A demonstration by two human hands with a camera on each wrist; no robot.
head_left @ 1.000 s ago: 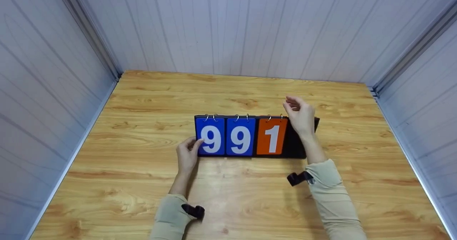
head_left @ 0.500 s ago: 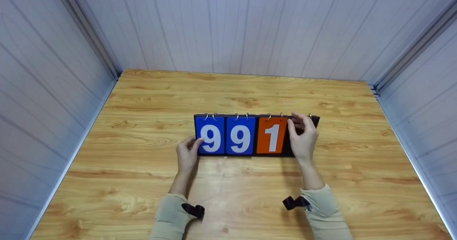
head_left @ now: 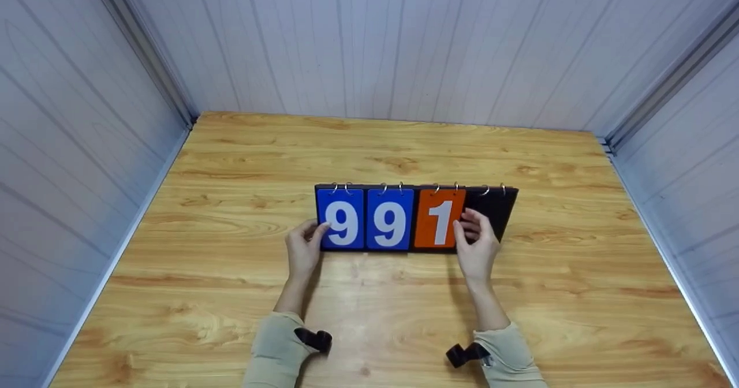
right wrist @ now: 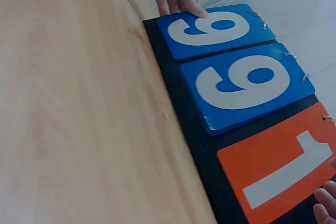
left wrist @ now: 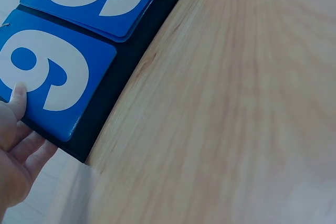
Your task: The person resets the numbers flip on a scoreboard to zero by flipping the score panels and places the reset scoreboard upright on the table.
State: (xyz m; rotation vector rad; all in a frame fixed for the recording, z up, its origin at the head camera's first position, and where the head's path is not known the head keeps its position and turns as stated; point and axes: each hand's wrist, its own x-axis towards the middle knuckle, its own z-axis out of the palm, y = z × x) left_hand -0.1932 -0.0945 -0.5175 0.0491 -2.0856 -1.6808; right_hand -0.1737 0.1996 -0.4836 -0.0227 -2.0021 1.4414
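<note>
Scoreboard: a black flip scoreboard (head_left: 496,209) lies flat on the wooden worktop (head_left: 369,319), near its middle, showing blue 9 (head_left: 340,219), blue 9 (head_left: 389,220) and orange 1 (head_left: 440,219); the fourth slot at the right end is bare black under its two rings.
Right hand, change: a second ago it was raised over the far right end of the board; half a second ago it was at the rings of the empty slot; now the right hand (head_left: 474,243) has come down to the near edge, beside the orange 1.
Right grip: fingers curled at the right edge of the orange card, touching it; whether they pinch the card I cannot tell, since the right wrist view shows only fingertips (right wrist: 324,205) at the card's corner.
Left hand: the left hand (head_left: 303,249) has not moved across the three head views; its thumb lies on the first blue 9 and the fingers hold the board's left end.
Cards: the digits read the same throughout.
Meaning: judging from this, work has shifted from the empty slot to the orange 1.
</note>
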